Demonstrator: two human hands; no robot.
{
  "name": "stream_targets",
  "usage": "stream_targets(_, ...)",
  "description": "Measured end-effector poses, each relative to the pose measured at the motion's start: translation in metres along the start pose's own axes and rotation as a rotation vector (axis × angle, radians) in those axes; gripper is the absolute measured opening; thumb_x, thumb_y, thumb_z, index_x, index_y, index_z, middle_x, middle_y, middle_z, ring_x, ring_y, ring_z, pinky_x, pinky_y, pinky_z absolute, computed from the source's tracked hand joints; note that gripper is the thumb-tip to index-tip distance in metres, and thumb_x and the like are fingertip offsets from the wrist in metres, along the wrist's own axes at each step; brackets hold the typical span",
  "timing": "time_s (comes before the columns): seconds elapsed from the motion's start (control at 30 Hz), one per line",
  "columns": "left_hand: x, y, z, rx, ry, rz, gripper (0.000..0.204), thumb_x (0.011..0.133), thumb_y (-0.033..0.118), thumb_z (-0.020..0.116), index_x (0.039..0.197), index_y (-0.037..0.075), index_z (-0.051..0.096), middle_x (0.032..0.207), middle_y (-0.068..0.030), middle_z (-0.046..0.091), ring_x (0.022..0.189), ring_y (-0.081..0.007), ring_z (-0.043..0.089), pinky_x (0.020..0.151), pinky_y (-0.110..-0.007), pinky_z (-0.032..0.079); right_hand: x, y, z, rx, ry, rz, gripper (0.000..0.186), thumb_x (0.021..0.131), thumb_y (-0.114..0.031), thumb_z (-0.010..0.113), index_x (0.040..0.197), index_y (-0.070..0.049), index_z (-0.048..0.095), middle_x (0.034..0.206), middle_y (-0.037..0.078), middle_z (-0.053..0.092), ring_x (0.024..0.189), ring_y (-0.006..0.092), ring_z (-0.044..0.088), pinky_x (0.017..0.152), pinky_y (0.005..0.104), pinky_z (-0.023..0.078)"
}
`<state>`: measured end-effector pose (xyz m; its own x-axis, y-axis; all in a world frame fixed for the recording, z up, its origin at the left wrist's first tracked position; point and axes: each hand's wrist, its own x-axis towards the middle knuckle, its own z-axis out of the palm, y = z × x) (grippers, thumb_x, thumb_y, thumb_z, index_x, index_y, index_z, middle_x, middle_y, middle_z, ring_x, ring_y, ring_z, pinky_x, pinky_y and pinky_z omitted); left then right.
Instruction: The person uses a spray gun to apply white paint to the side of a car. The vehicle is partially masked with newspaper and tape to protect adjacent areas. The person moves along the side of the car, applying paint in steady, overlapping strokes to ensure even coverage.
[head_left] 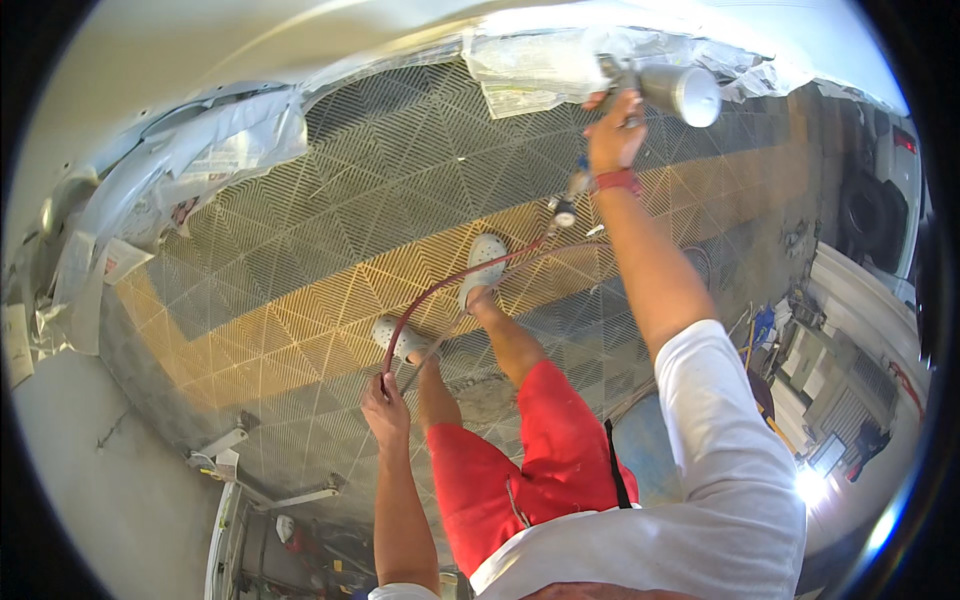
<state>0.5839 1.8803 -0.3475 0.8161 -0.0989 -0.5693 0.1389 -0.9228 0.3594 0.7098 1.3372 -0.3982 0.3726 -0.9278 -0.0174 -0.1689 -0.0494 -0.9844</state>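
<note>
My right hand [617, 138] is gripping the spray gun [660, 88], near the masking sheet [520, 72] and pale panel [830, 45]; I cannot tell whether I am squeezing the trigger. My left hand [386, 408] is grasping the red hose [432, 287]. I am judging that even spacing, a level wrist and slack hose matter most.

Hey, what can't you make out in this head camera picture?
All in the head view:
- Spray gun: grip hidden by the right hand; outline motion-blurred.
- Gauge: dial too small and blurred to read.
- Cup: contents hidden by its walls.
- Red hose: gripped stretch hidden by the left hand.
- Pale curved panel: cut off by the upper edge.
</note>
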Motion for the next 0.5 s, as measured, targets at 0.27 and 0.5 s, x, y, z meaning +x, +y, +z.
stream_targets(0.27,-0.077,-0.087,-0.012,-0.197,0.041,-0.381,0.044,0.109,0.038,0.046,0.11,0.0,0.067,0.087,-0.0201,0.067,0.078,-0.0352,0.064,0.074,-0.047,0.048,-0.18,-0.003,0.145,-0.131,-0.435,-0.188,0.049,0.104,-0.028,0.058,0.148,-0.005,0.054,0.088,0.011,0.073,0.081,0.0188,0.072,0.078,0.035,0.057)
stream_targets(0.5,-0.144,-0.161,-0.038,-0.486,0.267,-0.84,0.053,0.111,0.047,0.035,0.13,0.005,0.061,0.116,-0.0171,0.063,0.1,-0.031,0.06,0.098,-0.047,0.047,-0.277,-0.075,0.218,0.048,-0.556,0.161,0.048,0.107,-0.035,0.051,0.142,-0.002,0.057,0.096,0.012,0.075,0.086,0.0183,0.074,0.06,0.03,0.056)
